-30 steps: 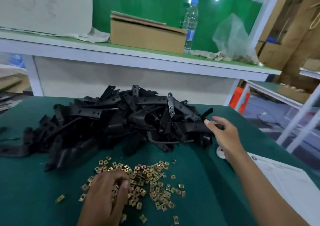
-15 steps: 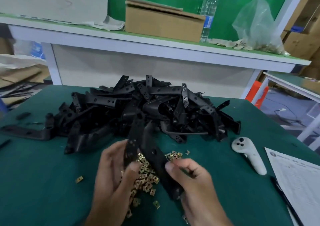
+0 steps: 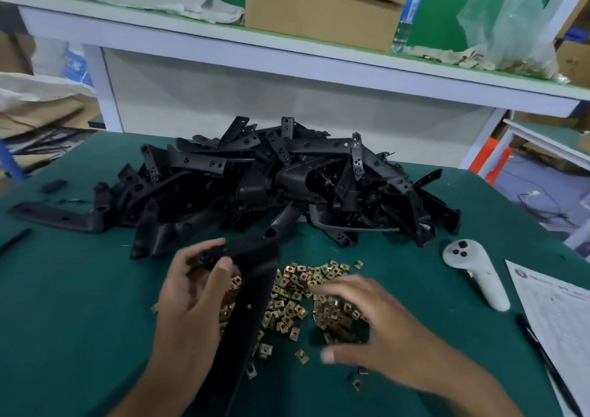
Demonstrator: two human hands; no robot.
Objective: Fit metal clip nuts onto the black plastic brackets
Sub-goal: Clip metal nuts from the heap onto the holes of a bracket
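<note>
Green surface: clip-nut pile (image 3: 306, 301) lies just right of the held bracket (image 3: 245, 301), whose long axis runs near-to-far; left hand (image 3: 188, 292) grips its far end, right hand (image 3: 367, 324) spread, hovering over the pile, so it's nearer for the pick.

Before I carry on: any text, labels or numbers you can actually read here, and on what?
None can be read.
Paper sheet on the table's right: logo and printed lines, too blurred.
Water bottle on the shelf: blue label, print too small.
Cardboard box: no print visible.
</note>
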